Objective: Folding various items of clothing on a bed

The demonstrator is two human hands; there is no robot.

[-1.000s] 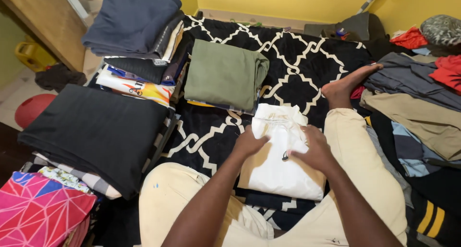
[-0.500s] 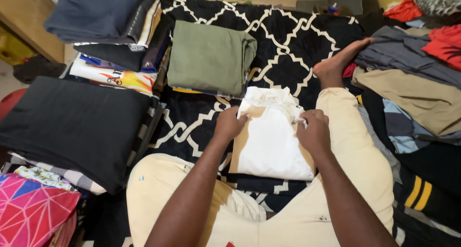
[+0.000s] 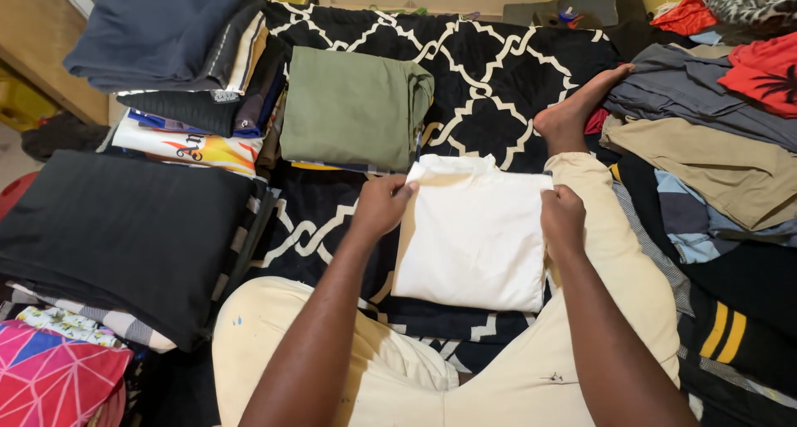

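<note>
A folded white garment [image 3: 473, 236] lies flat on the black-and-white patterned blanket [image 3: 490, 70] between my legs. My left hand [image 3: 380, 204] pinches its upper left corner. My right hand [image 3: 563, 215] grips its upper right edge. Both hands sit at the far side of the fold, with my cream trousers [image 3: 618, 253] under the garment's right side and my bare foot [image 3: 577, 112] just beyond it.
A folded green garment [image 3: 353, 107] lies beyond the white one. Stacks of folded clothes stand at the left: a black pile [image 3: 116, 228], a dark blue pile [image 3: 158, 29], a pink patterned cloth [image 3: 50, 377]. Loose clothes [image 3: 714, 136] are heaped at the right.
The white garment has been folded over so the tan layer beneath no longer shows; it now lies smooth and rectangular. Both hands have moved out to its upper corners.
</note>
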